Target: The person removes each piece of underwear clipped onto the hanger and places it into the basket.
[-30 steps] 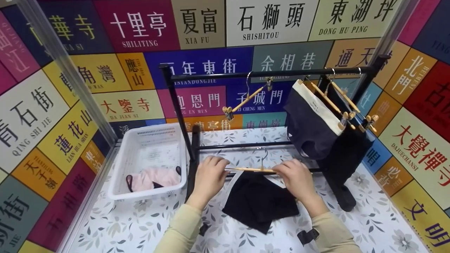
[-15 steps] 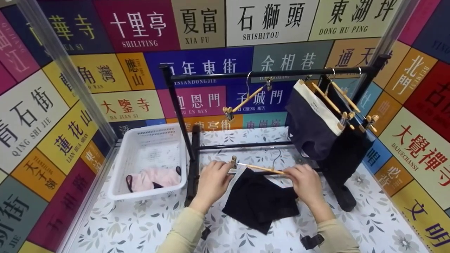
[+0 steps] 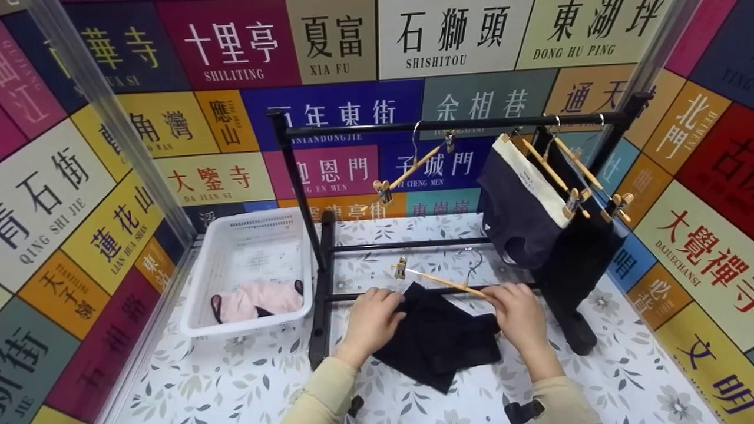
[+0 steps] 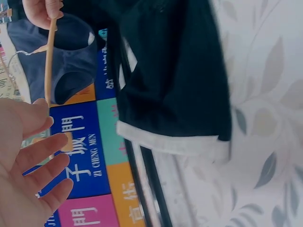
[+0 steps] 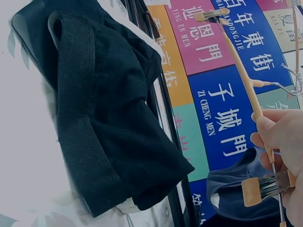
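Right hand (image 3: pixel 519 315) has a pinch on the hanger (image 3: pixel 445 283), bar pointing to its 10 o'clock. Left hand's (image 3: pixel 372 321) loosely open, gripping nothing. Black garment (image 3: pixel 439 344) is at the right hand's 8 o'clock, unclipped. Looks like lining-up stage to me; next probably needs a clip (image 3: pixel 401 268) squeezed open over its edge.

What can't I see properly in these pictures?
Head view: lower black clothing, one edge hidden by the left hand.
Head view: marks on the cream waistband, too small.
Head view: hanging black clothing, partly hidden by navy clothing.
Right wrist view: right hand, partly cut off by right edge.
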### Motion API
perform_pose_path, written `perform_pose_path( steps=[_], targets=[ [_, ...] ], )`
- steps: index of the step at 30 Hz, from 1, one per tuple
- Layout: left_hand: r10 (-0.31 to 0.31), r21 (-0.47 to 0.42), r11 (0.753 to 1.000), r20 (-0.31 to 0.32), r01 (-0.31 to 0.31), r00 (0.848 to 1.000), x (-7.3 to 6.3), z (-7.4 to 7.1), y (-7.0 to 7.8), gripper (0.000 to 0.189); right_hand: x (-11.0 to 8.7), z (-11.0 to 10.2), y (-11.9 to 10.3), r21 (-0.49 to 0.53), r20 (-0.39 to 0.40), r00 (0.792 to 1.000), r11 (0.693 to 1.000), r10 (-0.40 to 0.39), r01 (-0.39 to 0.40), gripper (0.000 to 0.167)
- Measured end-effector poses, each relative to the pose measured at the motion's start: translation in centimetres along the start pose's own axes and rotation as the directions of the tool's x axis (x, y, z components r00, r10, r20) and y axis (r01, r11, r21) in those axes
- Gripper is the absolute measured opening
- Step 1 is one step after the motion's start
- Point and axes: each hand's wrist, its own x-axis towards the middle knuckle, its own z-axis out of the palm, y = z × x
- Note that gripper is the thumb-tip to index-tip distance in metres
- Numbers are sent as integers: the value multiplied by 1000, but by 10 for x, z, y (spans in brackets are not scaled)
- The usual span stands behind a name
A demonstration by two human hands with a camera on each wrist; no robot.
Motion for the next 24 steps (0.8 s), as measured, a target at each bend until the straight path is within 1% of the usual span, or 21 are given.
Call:
perform_pose_path(
  steps=[5, 8, 15, 24],
  targets=[
    [-27, -28, 999, 32, 28, 999, -4, 10, 6, 25, -6, 2, -1, 0, -1, 999, 999, 35, -35, 24],
    [-33, -30, 999, 47, 34, 998, -6, 18, 10, 26, -9, 3, -1, 2, 1, 998, 998, 59, -59, 25],
    [-55, -27, 998, 120, 59, 991, -12, 28, 17, 29, -14, 5, 1, 0, -7, 997, 997, 80, -80, 23],
    [-69, -25, 997, 138, 73, 988, -15, 42, 26, 36, -19, 5, 2, -5, -20, 995, 995, 100, -101, 22]
  ],
)
